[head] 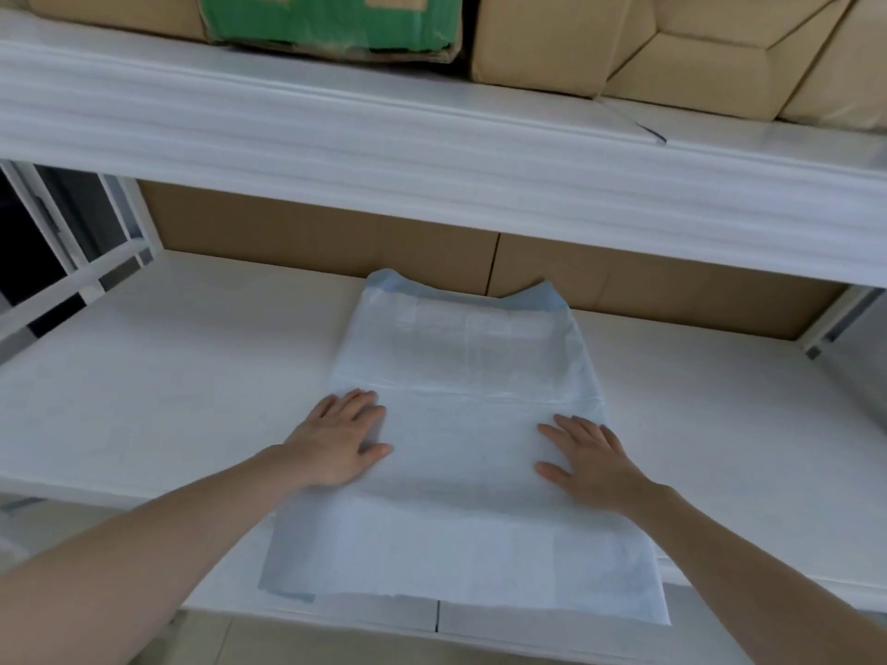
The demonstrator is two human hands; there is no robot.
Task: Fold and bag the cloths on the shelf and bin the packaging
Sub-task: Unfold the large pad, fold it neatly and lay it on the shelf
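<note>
A pale blue-white cloth [461,357] lies spread flat on the white shelf [158,391], running from the cardboard at the back to the front edge, where it hangs slightly over. Its far corners show a darker blue. My left hand [338,443] lies flat on the cloth's left edge, fingers straight. My right hand [588,455] lies flat on its right side, fingers spread. Both palms press down on the cloth. No bag or packaging is in view.
Brown cardboard [297,232] lines the back of the shelf. An upper white shelf [336,132] overhangs, carrying a green box [331,19] and tan cardboard boxes [648,45]. White frame posts stand at the far left [96,266] and far right [835,319].
</note>
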